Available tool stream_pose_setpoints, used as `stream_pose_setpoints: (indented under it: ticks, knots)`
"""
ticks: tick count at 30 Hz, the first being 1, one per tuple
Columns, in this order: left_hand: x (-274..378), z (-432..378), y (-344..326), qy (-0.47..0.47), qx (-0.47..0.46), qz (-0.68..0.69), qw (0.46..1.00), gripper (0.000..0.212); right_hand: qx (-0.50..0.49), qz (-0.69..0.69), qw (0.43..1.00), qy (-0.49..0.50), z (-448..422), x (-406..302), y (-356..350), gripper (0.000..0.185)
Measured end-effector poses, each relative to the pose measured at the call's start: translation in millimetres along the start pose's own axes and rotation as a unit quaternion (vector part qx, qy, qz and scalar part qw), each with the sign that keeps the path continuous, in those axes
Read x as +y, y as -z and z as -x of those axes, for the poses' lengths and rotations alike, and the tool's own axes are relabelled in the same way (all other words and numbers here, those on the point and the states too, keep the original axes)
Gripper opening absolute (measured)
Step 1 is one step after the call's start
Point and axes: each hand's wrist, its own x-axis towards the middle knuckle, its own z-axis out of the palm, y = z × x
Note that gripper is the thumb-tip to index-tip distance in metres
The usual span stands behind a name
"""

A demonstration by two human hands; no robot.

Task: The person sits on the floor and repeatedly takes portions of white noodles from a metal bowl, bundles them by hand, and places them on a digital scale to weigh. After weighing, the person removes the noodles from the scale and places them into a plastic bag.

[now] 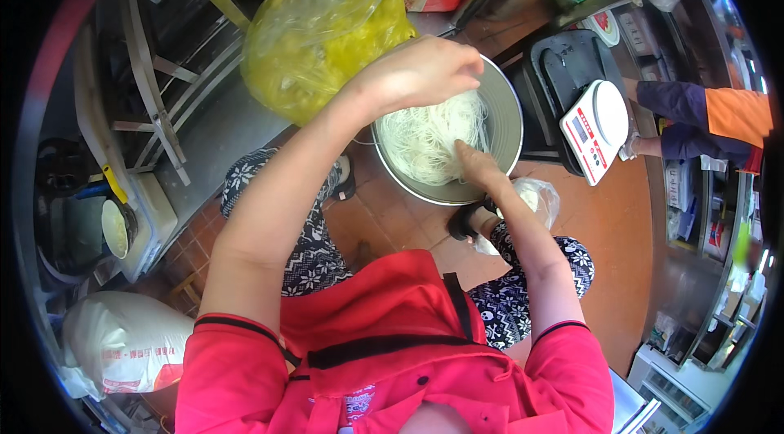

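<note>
Thin white noodles [422,143] lie in a tangled heap in a large round metal basin [507,106] in front of me. My left hand [438,69] is above the basin's far side, palm down with curled fingers. Its underside is hidden, so whether it grips any strands cannot be told. From the near right, my right hand [481,166] reaches into the basin and grips the heap's edge, thumb on top and the other fingers mostly hidden.
A large plastic bag of yellow food [324,42] stands beyond the basin to the left. At right, a white kitchen scale [594,131] rests on a black lid [569,60]. Another person's arm [674,97] reaches in there. A plump white sack [125,336] sits at lower left.
</note>
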Motion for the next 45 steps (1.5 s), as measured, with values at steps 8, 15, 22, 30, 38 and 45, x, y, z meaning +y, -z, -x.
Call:
stream_pose_setpoints:
  ticks: [8,15,22,30,38,45]
  knots:
    - [3.8,1.0,-2.3,-0.032,0.002,-0.031,0.999,0.027,-0.159,0.084,0.978,-0.107,-3.4,-28.3,10.5,0.031]
    - [-8.6,-1.5,2.4,-0.06,0.039,-0.035,0.997,0.027,-0.032,-0.142,0.989,-0.038,65.9,-60.3,147.8,0.033]
    - [-20.6,-12.3,4.6,-0.049,0.07,0.202,0.976,0.032,0.183,-0.354,0.916,0.052,148.8,-75.2,292.4,0.03]
    - [-15.7,-0.3,9.0,-0.06,0.086,0.375,0.921,0.037,0.287,-0.545,0.778,0.124,172.0,-65.7,369.7,0.022]
    - [-38.6,14.4,5.2,-0.009,0.061,0.272,0.96,0.033,0.154,-0.552,0.796,0.197,184.0,-26.3,389.2,0.026]
    - [-38.4,51.9,17.3,0.063,-0.035,0.13,0.989,0.031,0.287,-0.613,0.732,0.082,168.0,-49.8,345.2,0.031]
